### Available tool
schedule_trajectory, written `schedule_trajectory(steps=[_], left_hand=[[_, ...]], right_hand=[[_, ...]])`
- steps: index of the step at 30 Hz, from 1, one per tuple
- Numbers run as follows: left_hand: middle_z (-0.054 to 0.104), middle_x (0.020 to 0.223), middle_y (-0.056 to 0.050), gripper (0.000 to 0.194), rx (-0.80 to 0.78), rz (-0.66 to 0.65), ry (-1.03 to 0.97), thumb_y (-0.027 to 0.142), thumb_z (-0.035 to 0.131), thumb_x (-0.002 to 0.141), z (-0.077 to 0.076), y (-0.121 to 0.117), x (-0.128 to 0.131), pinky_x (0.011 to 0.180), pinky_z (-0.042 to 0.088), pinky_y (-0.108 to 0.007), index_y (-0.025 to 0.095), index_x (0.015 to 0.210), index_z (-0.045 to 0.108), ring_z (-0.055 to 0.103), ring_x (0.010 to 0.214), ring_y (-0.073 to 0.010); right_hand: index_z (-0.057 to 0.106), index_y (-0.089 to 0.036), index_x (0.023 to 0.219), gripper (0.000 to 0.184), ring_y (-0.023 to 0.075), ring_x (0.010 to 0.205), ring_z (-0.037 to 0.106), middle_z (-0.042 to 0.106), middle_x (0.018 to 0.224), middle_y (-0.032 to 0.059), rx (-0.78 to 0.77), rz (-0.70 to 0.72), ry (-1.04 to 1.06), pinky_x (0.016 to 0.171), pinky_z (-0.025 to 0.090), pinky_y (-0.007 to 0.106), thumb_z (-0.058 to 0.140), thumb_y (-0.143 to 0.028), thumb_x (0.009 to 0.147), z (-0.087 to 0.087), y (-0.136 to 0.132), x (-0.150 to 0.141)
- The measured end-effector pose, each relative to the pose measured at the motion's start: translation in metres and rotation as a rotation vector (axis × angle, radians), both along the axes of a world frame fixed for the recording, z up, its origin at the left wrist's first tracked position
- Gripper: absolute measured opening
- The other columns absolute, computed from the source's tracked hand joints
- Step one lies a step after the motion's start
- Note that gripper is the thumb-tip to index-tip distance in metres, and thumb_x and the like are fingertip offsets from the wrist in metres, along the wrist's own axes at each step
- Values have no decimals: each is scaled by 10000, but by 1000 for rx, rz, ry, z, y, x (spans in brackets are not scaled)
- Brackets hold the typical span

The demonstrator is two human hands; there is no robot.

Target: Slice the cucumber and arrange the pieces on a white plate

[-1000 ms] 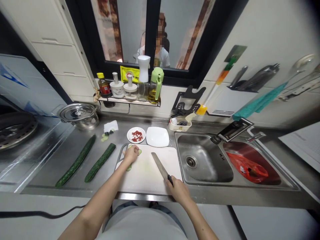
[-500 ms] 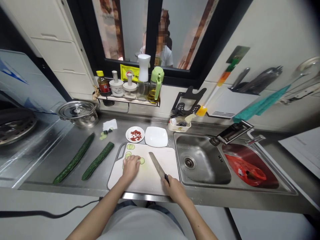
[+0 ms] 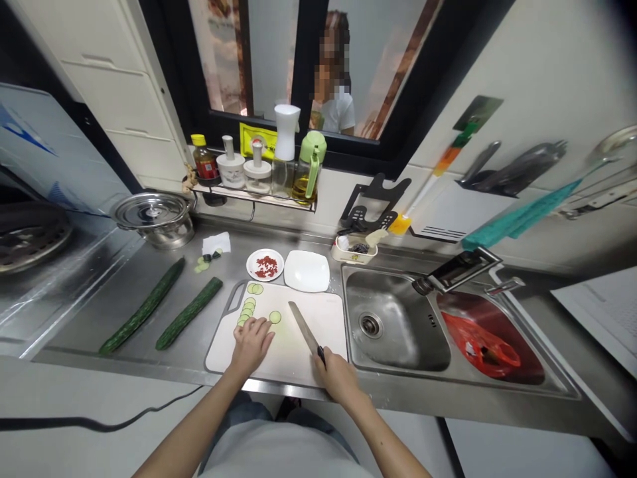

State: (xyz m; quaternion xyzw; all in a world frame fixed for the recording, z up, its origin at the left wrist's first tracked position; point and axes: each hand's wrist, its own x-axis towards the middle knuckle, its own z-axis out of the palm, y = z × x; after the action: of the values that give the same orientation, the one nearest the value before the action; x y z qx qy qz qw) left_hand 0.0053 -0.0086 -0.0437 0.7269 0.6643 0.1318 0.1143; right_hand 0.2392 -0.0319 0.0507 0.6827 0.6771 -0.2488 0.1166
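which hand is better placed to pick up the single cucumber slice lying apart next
Left, most likely: the left hand has its fingertips close beside the lone cucumber slice and no tool shows in it, while the right hand has the kitchen knife in its grip.

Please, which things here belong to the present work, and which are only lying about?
Apparently in the work:
knife, held in the right hand
cucumber slices, at the left hand
cutting board
whole cucumbers, probably

Apparently just lying about:
lidded pot
red plastic bag
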Motion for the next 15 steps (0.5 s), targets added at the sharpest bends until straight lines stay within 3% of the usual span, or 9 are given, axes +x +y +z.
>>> schedule_trajectory(steps=[7,15], left_hand=[[570,1307,-62,347,-44,-11,7,391,402,938,3,1,0,985,261,-453,281,1208,591,407,1211,-282],[577,1285,-57,329,-50,-4,-12,356,384,944,9,1,1,985,263,-435,288,1189,594,415,1201,-270]], right_hand=[[580,-185,1063,394,215,904,662,703,969,113,30,5,-1,705,409,277,285,-431,977,0,-3,0],[592,-208,1099,359,222,939,654,707,960,97,4,15,-10,704,389,261,335,-422,970,24,-25,-8]])
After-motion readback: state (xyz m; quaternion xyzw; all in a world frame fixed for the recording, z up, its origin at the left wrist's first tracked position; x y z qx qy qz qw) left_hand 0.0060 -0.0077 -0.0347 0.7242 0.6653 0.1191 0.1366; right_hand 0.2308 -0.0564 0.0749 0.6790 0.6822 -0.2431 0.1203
